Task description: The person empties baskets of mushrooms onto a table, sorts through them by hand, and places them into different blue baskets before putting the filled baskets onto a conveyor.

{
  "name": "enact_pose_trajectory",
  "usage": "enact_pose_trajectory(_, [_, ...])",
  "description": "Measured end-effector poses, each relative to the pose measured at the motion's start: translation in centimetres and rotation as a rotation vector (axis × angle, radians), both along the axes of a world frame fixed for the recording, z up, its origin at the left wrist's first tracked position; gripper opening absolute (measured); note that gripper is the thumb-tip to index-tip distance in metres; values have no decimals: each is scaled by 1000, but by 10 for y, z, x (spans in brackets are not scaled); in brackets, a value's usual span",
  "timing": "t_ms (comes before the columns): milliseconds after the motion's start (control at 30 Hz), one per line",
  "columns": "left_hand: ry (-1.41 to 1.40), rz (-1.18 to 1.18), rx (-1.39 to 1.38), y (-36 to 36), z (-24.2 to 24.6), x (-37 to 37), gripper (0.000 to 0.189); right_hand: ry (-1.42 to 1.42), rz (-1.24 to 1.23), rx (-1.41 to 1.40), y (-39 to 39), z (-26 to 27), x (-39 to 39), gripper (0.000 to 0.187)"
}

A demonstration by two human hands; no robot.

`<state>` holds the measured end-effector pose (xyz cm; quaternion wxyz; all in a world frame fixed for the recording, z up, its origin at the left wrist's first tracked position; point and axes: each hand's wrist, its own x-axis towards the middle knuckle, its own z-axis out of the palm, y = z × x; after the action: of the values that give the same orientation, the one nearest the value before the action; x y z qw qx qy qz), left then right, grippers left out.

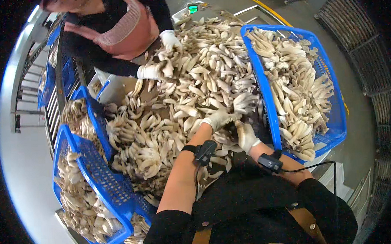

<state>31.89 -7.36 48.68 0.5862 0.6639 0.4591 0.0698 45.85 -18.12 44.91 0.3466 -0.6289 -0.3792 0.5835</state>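
Note:
A broad heap of pale, grey-brown oyster-type mushrooms (210, 79) covers the table before me, some loose and some in clusters. My left hand (218, 120), in a white glove, reaches over the near part of the heap. Its fingertips meet those of my gloved right hand (246, 134). The fingers of both hands are bent, and whatever lies between the tips is too small and hidden to make out. Just beyond them lies a mushroom cluster (246, 102). Below and between my hands are more mushrooms (226, 135), partly in shadow.
A blue plastic crate (262, 84) holding mushroom clusters stands at right. More filled blue crates (102, 193) stand at left. Across the table a co-worker's gloved hands (151, 71) handle mushrooms. A white tub (117, 89) and a lit green display (193, 8) are farther off.

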Motion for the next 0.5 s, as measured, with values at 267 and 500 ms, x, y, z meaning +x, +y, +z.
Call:
enact_pose_trajectory(267, [-662, 676, -395, -53, 44, -82, 56, -556, 478, 548, 6, 94, -31, 29])
enact_pose_trajectory(500, [-947, 1027, -244, -173, 75, -116, 48, -898, 638, 1002, -35, 154, -80, 30])
